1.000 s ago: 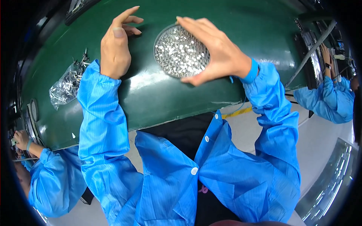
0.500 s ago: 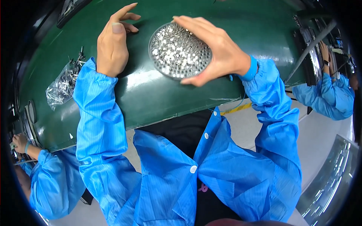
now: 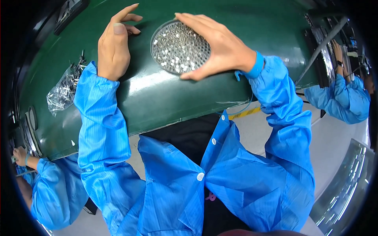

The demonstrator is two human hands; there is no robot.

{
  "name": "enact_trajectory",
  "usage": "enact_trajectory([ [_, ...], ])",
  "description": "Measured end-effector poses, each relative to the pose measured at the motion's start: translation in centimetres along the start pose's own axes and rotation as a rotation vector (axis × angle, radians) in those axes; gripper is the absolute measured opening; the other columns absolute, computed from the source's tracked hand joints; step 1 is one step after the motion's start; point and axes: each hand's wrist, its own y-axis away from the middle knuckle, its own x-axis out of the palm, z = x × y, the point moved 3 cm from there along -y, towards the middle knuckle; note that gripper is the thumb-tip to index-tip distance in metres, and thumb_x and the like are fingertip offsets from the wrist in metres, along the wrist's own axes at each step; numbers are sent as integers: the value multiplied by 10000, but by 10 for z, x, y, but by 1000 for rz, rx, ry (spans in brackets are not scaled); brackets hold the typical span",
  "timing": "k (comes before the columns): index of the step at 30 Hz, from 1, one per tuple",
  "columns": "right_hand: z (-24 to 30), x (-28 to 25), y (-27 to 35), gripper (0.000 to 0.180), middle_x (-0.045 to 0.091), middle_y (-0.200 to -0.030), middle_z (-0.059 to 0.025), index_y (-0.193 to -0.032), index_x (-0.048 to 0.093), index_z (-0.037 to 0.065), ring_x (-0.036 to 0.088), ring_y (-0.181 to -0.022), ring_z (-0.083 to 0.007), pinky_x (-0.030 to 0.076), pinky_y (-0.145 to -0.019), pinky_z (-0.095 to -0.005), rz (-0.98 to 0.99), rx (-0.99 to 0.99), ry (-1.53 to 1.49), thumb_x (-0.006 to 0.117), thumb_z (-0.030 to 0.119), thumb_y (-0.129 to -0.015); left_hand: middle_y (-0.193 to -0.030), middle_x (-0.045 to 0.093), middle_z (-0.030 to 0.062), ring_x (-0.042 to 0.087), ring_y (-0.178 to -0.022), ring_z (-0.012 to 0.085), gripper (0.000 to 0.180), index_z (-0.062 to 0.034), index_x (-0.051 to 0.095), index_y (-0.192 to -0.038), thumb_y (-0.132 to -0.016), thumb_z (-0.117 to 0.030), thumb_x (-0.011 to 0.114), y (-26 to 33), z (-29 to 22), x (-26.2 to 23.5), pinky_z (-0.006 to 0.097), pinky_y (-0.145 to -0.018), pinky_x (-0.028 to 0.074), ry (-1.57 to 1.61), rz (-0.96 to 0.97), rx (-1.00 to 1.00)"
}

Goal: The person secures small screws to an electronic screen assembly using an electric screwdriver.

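My right hand grips a round, clear-rimmed tray by its right side, fingers over the far edge and thumb at the near edge. Many small shiny metal pieces cover most of the tray, and rows of small holes show along its right part. To the left of the tray, my left hand is held with its fingers apart and bent toward the right, holding nothing. Beside my left wrist lies a clear plastic bag with slim metal parts in and around it.
The green tabletop has a worn near edge. At the far left stands a dark framed thing. Co-workers in blue sleeves sit at left and right. A grey pole slants at the right.
The tray has shifted slightly to the left and away from me in my right hand, and its metal pieces lie differently. My left hand has moved slightly left.
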Motion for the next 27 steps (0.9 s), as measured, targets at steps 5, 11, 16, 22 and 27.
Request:
enact_trajectory([
  [5,-12,2,3,1132,522,-1418,-250,-1476,439,-15,514,-1311,-411,426,-1114,-466,-47,81,80,945,430,-567,-1141,671,140,660,-880,209,603,-51,569,-1379,-1100,-484,254,1,0,0,342,-842,512,56,-80,66],
  [11,-3,-3,2,1135,522,-1385,-278,-1423,452,-92,507,-1238,-408,440,-1073,-453,8,55,89,920,518,-587,-1137,671,145,656,-875,208,563,-43,572,-1372,-1102,-451,294,1,-4,0,341,-832,510,93,-74,57],
  [16,-6,-7,4,1110,542,-1386,-225,-1463,443,-38,535,-1228,-367,457,-1057,-436,-27,83,58,955,375,-569,-1219,650,144,643,-959,208,756,-41,518,-1420,-1063,-612,176,3,-6,-2,361,-929,490,3,-13,-16],
  [22,-11,-8,3,1135,527,-1401,-247,-1453,447,-61,523,-1252,-373,443,-1075,-446,-25,79,115,959,393,-547,-1213,656,138,645,-960,201,732,-41,524,-1417,-1071,-591,185,3,0,-1,357,-928,491,22,-23,-26],
  [27,-1,-5,1,1133,518,-1411,-229,-1464,431,-45,516,-1252,-375,436,-1085,-442,-7,70,67,960,374,-554,-1210,657,144,643,-952,202,753,-29,524,-1416,-1069,-601,178,-1,-7,-1,357,-929,489,-2,0,7],
])
